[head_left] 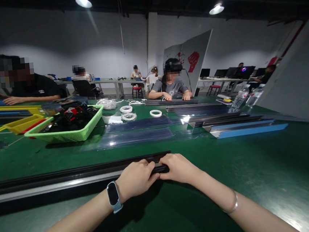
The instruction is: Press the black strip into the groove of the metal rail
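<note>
A long dark metal profile [54,182] with a shiny pale strip along it runs from the left edge to the middle of the green table [205,187]. Near its right end, my left hand [137,176] grips it from above, with the thumb toward the near side. My right hand [179,167] is closed round the very end of the same profile, right beside the left one. The two hands almost touch. Fingertips on the far side are partly hidden, and I cannot make out any small part between them.
A green basket [63,136] of black and red items stands at the left, by a yellow bin [25,124]. Clear film strips [137,136], tape rolls [155,113], a blue-edged profile [251,130] and bottles [240,96] lie farther back. Across the table a person [171,83] handles another profile.
</note>
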The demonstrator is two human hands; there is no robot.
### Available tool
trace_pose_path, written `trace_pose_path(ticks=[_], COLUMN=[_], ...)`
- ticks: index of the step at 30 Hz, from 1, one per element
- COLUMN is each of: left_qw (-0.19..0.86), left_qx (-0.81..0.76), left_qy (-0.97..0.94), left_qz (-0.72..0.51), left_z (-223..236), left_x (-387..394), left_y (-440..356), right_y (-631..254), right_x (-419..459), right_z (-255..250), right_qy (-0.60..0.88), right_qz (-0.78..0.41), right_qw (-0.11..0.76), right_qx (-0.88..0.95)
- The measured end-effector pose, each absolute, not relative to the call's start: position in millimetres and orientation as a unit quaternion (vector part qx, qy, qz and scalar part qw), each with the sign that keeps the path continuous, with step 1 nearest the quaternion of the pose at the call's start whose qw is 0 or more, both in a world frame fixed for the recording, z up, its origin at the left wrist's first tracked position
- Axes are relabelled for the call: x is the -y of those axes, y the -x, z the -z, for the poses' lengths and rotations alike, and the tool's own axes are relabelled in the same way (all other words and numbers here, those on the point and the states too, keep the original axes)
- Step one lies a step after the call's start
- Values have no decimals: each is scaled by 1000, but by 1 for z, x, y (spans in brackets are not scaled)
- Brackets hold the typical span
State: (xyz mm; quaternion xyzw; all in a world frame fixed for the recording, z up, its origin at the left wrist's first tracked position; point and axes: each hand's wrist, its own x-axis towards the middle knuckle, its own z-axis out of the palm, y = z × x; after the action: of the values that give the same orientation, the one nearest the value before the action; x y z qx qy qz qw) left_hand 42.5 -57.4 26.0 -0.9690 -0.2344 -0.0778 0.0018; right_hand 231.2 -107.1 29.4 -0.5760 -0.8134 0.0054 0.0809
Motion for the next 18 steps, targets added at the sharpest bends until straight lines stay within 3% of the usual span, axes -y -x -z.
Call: trace_pose_path(ticks=[18], left_qw=[23], left_qx=[206], left_qy=[976], left_qz=[61], left_z=[-38], left_x=[48], left_y=[-55], right_y=[-215], right_x=[104], right_z=[-30], right_qy=[560], right_qz=[57], right_qw=[5], right_qx=[827])
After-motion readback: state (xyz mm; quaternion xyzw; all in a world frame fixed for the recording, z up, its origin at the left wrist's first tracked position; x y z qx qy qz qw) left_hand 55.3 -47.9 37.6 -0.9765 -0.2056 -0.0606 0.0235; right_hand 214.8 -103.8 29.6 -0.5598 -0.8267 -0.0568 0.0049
